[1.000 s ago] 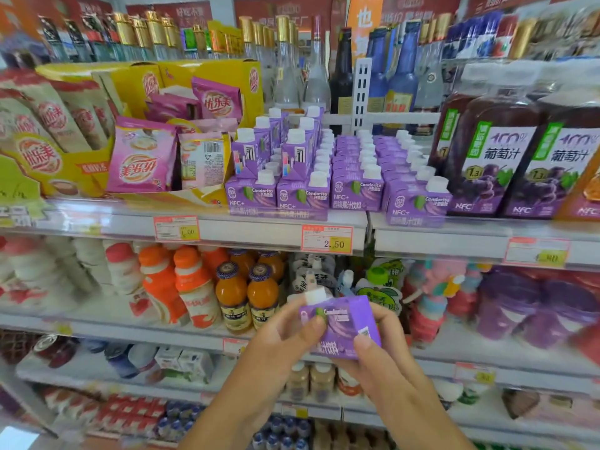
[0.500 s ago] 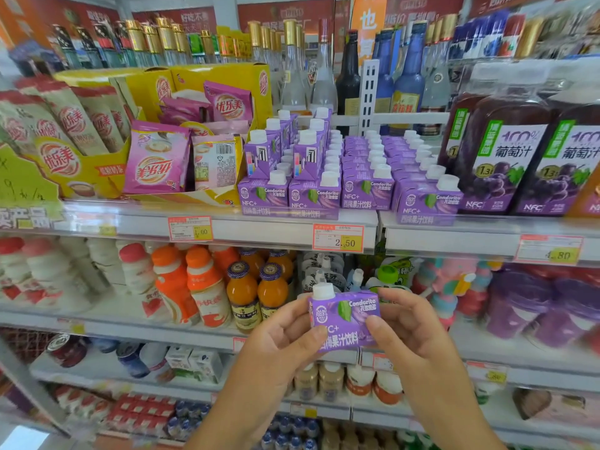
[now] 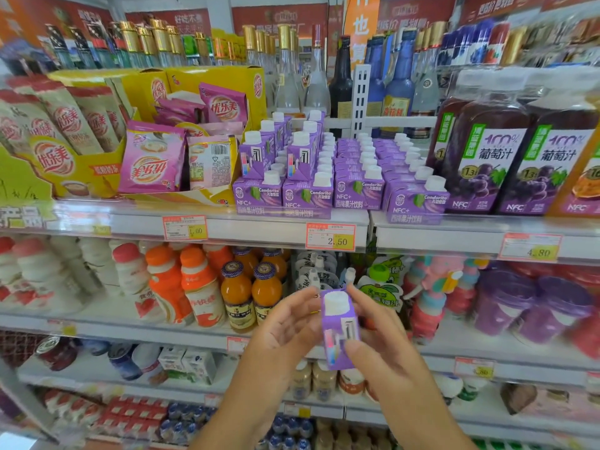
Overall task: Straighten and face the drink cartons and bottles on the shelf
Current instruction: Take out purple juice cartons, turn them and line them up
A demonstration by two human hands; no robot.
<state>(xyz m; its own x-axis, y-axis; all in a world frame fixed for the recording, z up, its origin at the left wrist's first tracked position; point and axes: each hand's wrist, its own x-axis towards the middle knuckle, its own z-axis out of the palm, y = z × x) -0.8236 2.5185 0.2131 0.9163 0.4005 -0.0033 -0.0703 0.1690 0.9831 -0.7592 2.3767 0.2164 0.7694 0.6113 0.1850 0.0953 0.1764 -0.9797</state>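
Both hands met at 1 small purple carton [image 3: 341, 329], held in the air in front of the lower shelves, below the 2.50 price tag [image 3: 330, 236]. The carton stood roughly upright, white cap on top, its narrow side panel turned to the camera. The right hand [image 3: 386, 355] pinched it: thumb pressed on the near panel, fingers wrapped behind and showing at the top right corner. The left hand [image 3: 285, 332] sat close on the carton's left side with fingers loosely spread, tips at the edge. Blurred, so I cannot tell if it gripped or only touched.

On the upper shelf [image 3: 259, 222] the matching purple cartons [image 3: 357, 190] stood in 4 rows, front ones facing out. In the 2 left rows a second tier was stacked on top and turned side-on. Just to their right stood large grape juice bottles [image 3: 480, 157]; to their left, a yellow display box of pink sachets [image 3: 152, 157]. Behind the hands, on the shelf below, stood 2 orange juice bottles [image 3: 250, 293].
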